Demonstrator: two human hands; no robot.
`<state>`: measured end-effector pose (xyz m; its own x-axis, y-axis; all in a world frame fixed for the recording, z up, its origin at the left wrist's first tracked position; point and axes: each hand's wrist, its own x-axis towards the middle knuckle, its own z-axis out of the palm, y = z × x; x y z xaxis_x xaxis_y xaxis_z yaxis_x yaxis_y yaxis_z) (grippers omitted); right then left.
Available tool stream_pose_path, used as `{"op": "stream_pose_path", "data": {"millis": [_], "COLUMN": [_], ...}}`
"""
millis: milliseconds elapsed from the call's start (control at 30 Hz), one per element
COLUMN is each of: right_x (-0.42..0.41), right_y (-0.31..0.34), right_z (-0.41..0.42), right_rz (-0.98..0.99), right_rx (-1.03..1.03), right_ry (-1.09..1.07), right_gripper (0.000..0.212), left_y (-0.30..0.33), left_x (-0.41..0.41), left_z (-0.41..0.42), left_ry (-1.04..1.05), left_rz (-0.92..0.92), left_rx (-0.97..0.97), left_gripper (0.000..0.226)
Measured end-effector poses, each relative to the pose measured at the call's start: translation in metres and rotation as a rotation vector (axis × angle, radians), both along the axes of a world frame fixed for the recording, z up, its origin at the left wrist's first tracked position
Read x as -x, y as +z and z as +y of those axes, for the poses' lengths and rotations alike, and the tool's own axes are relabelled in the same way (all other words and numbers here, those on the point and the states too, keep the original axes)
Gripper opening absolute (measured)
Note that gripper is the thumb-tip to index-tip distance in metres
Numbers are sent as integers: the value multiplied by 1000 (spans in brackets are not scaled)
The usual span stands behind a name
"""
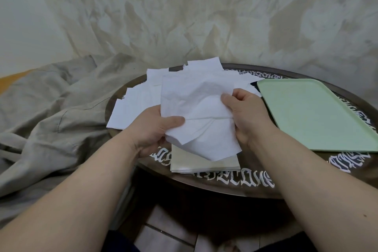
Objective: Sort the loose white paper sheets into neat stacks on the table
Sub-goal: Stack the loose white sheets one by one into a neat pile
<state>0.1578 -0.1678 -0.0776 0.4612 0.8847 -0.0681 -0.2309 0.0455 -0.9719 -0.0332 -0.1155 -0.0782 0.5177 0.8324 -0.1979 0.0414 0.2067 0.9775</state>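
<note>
Left of the stack (204, 164) lies a soft, wrinkled grey cloth (51, 112). Above the stack, the left hand (155, 129) and right hand (245, 116) each pinch one side of a thin, crumpled white sheet (196, 112), fingers curled on it, likely to flatten it before laying it down. Behind the stack, loose sheets (133, 106) lie spread out, still unsorted. The stack sits squared on the round dark surface (225, 186). Right of the stack rests a smooth green tray (317, 112).
</note>
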Motion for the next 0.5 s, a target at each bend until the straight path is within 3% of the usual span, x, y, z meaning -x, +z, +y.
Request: {"op": "stream_pose_path", "data": {"millis": [100, 300, 433, 500], "right_x": [-3, -8, -13, -17], "right_y": [-1, -2, -1, 0], "right_z": [0, -5, -9, -10], "right_rz": [-61, -164, -136, -211], "right_rx": [11, 31, 14, 14], "right_ry": [19, -2, -18, -55], "right_gripper": [15, 8, 21, 23], "left_y": [-5, -6, -8, -11], "left_x": [1, 3, 7, 10], "left_z": [5, 8, 10, 14], "left_ry": [103, 128, 126, 164], "left_rz": [53, 67, 79, 120], "left_rx": [-55, -86, -100, -143], "left_gripper": [18, 15, 16, 13]}}
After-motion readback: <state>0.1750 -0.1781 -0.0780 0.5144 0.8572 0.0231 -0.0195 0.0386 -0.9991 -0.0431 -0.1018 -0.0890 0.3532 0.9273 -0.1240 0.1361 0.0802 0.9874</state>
